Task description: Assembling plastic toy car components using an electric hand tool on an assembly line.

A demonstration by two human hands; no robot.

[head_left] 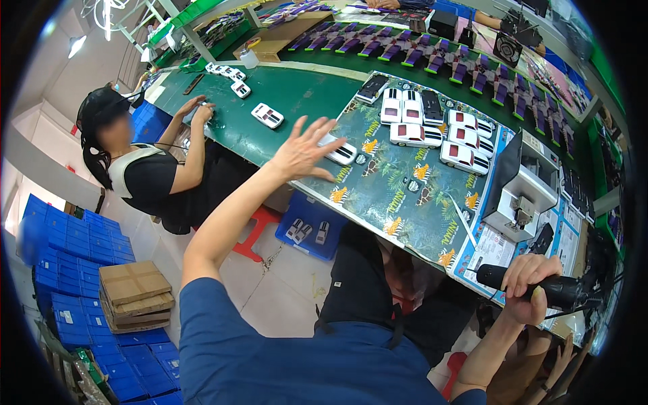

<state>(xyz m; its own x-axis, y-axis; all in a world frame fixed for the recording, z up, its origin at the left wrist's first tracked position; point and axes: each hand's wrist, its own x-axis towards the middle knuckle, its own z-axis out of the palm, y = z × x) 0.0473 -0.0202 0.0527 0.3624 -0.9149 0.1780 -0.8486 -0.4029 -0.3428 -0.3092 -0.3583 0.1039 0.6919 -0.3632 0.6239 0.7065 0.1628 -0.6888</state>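
Note:
My left hand reaches over the table with its fingers spread. Beside its fingertips lies a white toy car with dark stripes, partly covered by the hand; I cannot tell whether they touch. At the right, my right hand is wrapped round a black electric screwdriver, held sideways near the table's front edge. Several white toy cars stand in a group on the patterned mat. Among them are dark car bases.
A grey-white machine stands at the mat's right. On the left, a co-worker sits at the green table, near more white cars. Below is a blue bin with cars. Purple-and-green parts line the conveyor behind.

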